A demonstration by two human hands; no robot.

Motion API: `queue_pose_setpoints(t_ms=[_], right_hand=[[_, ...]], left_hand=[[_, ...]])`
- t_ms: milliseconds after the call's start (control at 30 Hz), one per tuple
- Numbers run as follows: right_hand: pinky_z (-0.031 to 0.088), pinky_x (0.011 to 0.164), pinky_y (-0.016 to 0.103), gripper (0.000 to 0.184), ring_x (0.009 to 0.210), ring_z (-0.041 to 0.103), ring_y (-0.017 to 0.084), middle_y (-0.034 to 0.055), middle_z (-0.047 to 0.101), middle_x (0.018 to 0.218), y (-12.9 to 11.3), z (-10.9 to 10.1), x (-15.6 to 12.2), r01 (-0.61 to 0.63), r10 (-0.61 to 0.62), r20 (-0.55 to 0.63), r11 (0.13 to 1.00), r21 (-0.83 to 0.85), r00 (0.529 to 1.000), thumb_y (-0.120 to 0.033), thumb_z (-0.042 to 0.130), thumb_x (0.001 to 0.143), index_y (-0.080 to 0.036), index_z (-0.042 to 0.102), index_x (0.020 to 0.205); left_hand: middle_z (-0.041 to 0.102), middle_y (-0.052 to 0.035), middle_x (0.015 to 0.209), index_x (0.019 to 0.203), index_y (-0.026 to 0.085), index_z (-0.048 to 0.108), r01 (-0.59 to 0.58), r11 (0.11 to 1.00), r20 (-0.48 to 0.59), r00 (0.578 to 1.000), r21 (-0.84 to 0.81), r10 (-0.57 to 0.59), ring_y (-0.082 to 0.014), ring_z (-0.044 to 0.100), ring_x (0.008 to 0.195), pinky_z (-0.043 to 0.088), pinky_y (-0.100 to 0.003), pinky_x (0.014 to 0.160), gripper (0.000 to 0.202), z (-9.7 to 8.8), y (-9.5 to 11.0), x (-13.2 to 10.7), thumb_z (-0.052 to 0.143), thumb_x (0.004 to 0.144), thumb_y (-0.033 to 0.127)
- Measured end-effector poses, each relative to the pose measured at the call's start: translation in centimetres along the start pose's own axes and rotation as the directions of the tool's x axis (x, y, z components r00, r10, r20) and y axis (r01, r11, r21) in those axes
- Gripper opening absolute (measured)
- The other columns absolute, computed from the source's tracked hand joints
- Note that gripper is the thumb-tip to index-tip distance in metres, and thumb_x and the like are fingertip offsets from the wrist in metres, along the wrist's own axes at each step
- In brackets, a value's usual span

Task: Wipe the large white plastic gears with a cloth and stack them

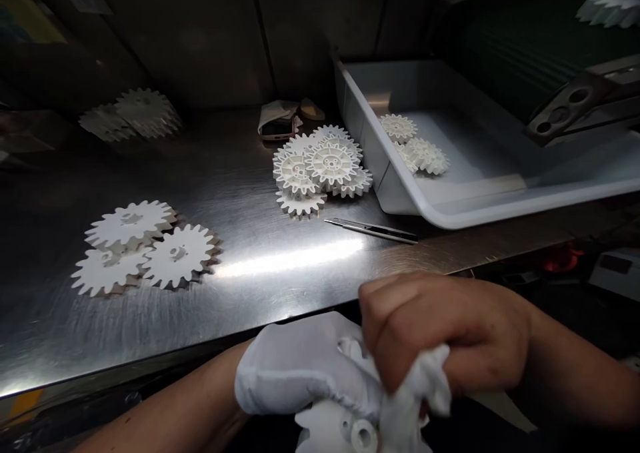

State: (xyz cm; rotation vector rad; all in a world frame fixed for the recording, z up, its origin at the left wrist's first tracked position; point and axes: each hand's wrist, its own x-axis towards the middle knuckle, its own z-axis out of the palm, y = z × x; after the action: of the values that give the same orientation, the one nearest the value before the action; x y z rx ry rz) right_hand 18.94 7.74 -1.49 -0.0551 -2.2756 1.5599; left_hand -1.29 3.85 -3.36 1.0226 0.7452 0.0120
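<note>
My left hand [300, 366]: gloved, fingers [345, 346] clenched on a white gear [325, 429], bottom centre.
My right hand [440, 326]: bare, fingers [395, 313] clenched on a white cloth [415, 386] against it.
Tabletop [210, 319]: loose gears [180, 256] left, craft knife [370, 229] centre.
Tray [450, 216]: upper right, holding gears [397, 127].

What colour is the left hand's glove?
The glove is white, seen best in the head view.

Head-worn camera faces forward and down over a steel table [235, 186].
</note>
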Motion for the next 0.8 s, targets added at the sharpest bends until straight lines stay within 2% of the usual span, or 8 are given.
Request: queue_pose_setpoints(t_ms=[167,333,433,567,633,667,700,800], right_hand=[[0.044,0.065,0.026,0.009,0.072,0.054,0.014,0.0048,0.058,0.08,0.5,-0.3,-2.4,-0.286,0.231,-0.357,0.952,-0.108,0.905,-0.014,0.055,0.087,-0.014,0.064,0.09],[0.045,0.068,0.028,0.01,0.074,0.057,0.016,0.005,0.06,0.082,0.8,1.3,-2.1,-0.148,0.157,-0.371,0.988,0.053,0.915,-0.018,0.06,0.085,-0.014,0.063,0.093],[0.044,0.068,0.028,0.01,0.075,0.056,0.016,0.0048,0.059,0.083,1.0,1.9,-1.7,-0.269,0.221,-0.362,0.959,-0.087,0.906,-0.014,0.055,0.085,-0.016,0.062,0.092],[0.045,0.066,0.027,0.01,0.079,0.058,0.018,0.0049,0.059,0.091,2.5,2.2,-2.8,-0.509,0.372,-0.54,0.851,-0.126,0.755,-0.023,0.051,0.091,-0.022,0.059,0.096],[0.046,0.066,0.026,0.013,0.083,0.059,0.02,0.0046,0.059,0.095,4.0,2.5,-3.5,-0.531,0.38,-0.581,0.84,-0.109,0.72,-0.032,0.054,0.09,-0.024,0.058,0.099],[0.047,0.068,0.025,0.015,0.086,0.059,0.021,0.0041,0.06,0.097,4.7,2.6,-3.8,-0.561,0.393,-0.619,0.822,-0.093,0.68,-0.035,0.055,0.09,-0.025,0.058,0.1],[0.047,0.068,0.024,0.016,0.087,0.06,0.02,0.0033,0.06,0.098,5.4,2.8,-3.9,-0.585,0.406,-0.651,0.808,-0.073,0.642,-0.038,0.054,0.09,-0.025,0.057,0.1],[0.047,0.069,0.022,0.02,0.08,0.06,0.018,0.0006,0.061,0.092,6.6,3.4,-3.8,-0.641,0.456,-0.698,0.767,-0.007,0.553,-0.043,0.05,0.091,-0.025,0.058,0.097]], left_hand=[[0.053,0.0035,0.064,0.067,0.015,0.062,0.085,0.989,0.073,0.994,-0.124,-0.076,-0.0095,0.043,0.058,0.034,-0.02,0.05,0.021,-0.1,0.2,-0.9,0.077,0.065,0.029],[0.049,0.0044,0.062,0.067,0.015,0.062,0.135,0.986,0.026,0.991,-0.093,-0.133,-0.0085,0.039,0.056,0.031,-0.02,0.049,0.024,-0.4,-0.1,-0.7,0.079,0.063,0.031],[0.052,0.0049,0.063,0.067,0.016,0.064,0.025,0.997,0.014,1.0,-0.078,-0.024,-0.0085,0.043,0.059,0.036,-0.019,0.054,0.022,-0.4,-0.2,-1.4,0.08,0.062,0.03],[0.063,0.0009,0.076,0.089,0.017,0.059,-0.1,0.995,-0.246,0.964,-0.006,0.096,-0.0136,0.058,0.065,0.044,-0.022,0.057,0.028,-1.0,0.7,-4.4,0.071,0.074,0.038],[0.068,-0.0021,0.089,0.098,0.019,0.056,-0.047,0.975,-0.574,0.802,0.217,0.166,-0.0166,0.063,0.074,0.048,-0.023,0.06,0.028,-2.5,1.3,-6.4,0.061,0.083,0.042],[0.068,-0.0027,0.094,0.098,0.019,0.057,0.039,0.932,-0.723,0.643,0.361,0.253,-0.0174,0.064,0.08,0.049,-0.024,0.065,0.027,-3.7,1.5,-7.5,0.057,0.086,0.043],[0.066,-0.0035,0.101,0.096,0.018,0.059,0.128,0.883,-0.805,0.485,0.452,0.342,-0.0188,0.063,0.091,0.049,-0.025,0.076,0.026,-5.0,1.6,-8.5,0.058,0.086,0.042],[0.064,-0.0061,0.104,0.102,0.016,0.057,0.27,0.821,-0.864,0.187,0.502,0.467,-0.0203,0.06,0.1,0.047,-0.031,0.086,0.032,-10.0,1.3,-10.9,0.042,0.094,0.044]])
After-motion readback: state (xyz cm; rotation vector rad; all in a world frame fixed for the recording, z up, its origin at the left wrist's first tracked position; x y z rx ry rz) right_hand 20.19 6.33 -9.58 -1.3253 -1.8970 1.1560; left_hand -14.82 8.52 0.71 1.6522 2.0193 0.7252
